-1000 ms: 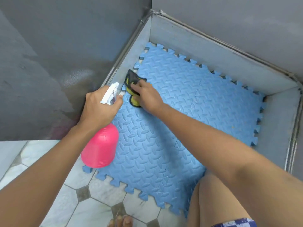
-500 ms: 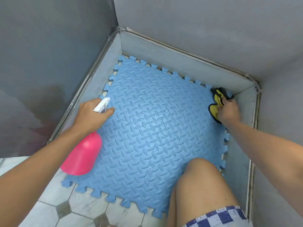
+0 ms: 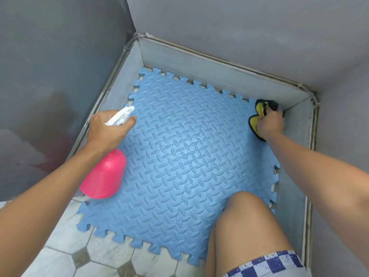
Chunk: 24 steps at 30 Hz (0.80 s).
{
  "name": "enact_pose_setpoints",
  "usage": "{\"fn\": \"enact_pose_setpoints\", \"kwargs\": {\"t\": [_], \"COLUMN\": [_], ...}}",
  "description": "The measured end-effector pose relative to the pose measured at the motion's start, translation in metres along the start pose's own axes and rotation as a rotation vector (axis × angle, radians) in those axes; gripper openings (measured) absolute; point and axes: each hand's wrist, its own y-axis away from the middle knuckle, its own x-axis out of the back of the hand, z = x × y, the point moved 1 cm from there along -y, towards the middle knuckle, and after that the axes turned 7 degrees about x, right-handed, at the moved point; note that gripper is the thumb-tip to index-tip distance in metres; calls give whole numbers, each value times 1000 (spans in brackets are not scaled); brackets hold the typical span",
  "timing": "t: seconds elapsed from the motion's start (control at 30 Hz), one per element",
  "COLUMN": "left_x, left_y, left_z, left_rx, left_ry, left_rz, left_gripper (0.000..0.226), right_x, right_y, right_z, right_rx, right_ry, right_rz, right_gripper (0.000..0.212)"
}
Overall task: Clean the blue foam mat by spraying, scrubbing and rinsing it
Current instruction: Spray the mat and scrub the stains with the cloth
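Note:
A blue foam mat [image 3: 175, 160] with a diamond-plate pattern and puzzle edges lies on the floor in a walled corner. My left hand [image 3: 108, 130] grips the white trigger head of a pink spray bottle [image 3: 104, 176] over the mat's left edge, nozzle pointing toward the mat. My right hand [image 3: 270, 122] presses a yellow and black cloth [image 3: 257, 113] onto the mat's far right corner, against the wall. My fingers hide part of the cloth.
Grey walls [image 3: 219, 37] and a low grey skirting [image 3: 219, 74] enclose the mat at the back, left and right. My bare knee [image 3: 245, 216] rests over the mat's near right part. White and grey floor tiles [image 3: 65, 254] lie in front.
My right hand swept the cloth from the mat's far left edge across to the far right corner and has stayed there. The view shifted right; the left hand still holds the bottle.

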Motion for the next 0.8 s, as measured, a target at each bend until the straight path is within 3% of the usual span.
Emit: {"fn": "enact_pose_setpoints", "kwargs": {"t": [0.13,0.3,0.4,0.47,0.57,0.63,0.7,0.8], "left_x": [10,17,15,14,14,13,11,7], "left_y": [-2,-5,-2,-2,-2,-2,-1,2], "left_z": [-12,-22,-18,-16,-18,-18,-17,-12], "left_rx": [-21,-72,-101,-102,-105,-101,-91,-94], "left_ry": [55,99,68,47,15,12,21,0], "left_rz": [69,-13,-12,-2,15,20,15,22], "left_gripper": [45,45,46,44,44,44,45,48], "right_x": [-18,-48,-59,-65,-66,-60,-50,-27], "right_y": [5,39,69,100,139,144,131,96], "right_z": [-72,-193,-258,-282,-269,-232,-181,-97], "right_rx": [122,337,501,714,1018,1072,994,737], "right_ry": [-72,-106,-138,-104,-44,-65,-86,-88], "right_rz": [31,4,-125,-217,-331,-354,-311,-149], "right_gripper": [42,52,52,49,55,60,61,49]}}
